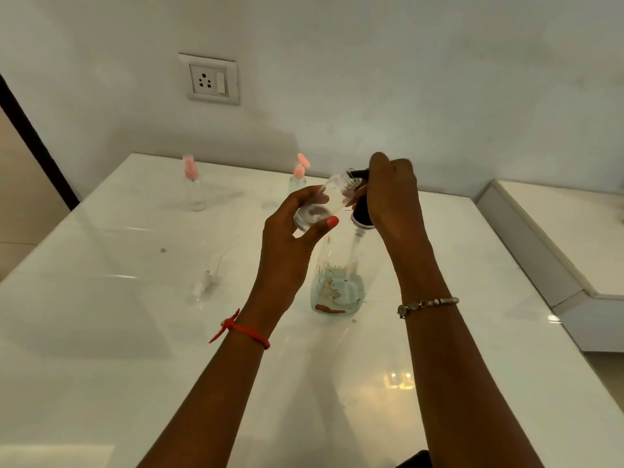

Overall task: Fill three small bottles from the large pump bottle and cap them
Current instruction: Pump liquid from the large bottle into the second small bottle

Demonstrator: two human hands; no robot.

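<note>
Here the left hand (297, 228) grips a small bottle (320, 204), the right hand (391, 194) grips the pump (363, 211); label unreadable.

Soft, dim light is cast from overhead; glare is seen on the glossy table (101, 332), and straight edges are bowed.
</note>
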